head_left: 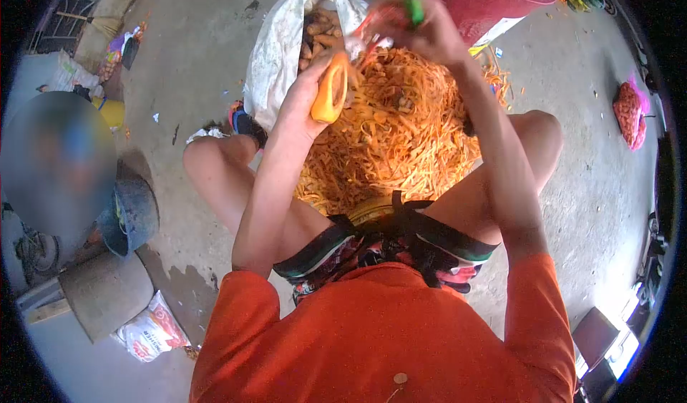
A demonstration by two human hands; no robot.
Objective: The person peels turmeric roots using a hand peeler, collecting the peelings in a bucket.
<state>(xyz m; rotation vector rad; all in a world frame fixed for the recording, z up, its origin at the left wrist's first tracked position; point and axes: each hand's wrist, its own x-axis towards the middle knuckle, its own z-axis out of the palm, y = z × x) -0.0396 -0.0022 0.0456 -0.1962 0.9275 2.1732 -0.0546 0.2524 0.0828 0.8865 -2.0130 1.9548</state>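
Carrot [330, 88] sits clasped in your left hand [304, 106], fingers wrapped round it, above the peelings heap [401, 145] on the floor [193, 52] between your knees, so shavings land there. Your right hand [429, 36] pinches a green peeler [413, 7] just above, near the white sack [275, 52].

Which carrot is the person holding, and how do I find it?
Start at the big heap of orange peelings between the person's knees. At its top left edge, below the green-handled tool in the right hand, the left hand grips one carrot. It is smooth and bright orange, unlike the rough brown carrots in the white sack behind it.
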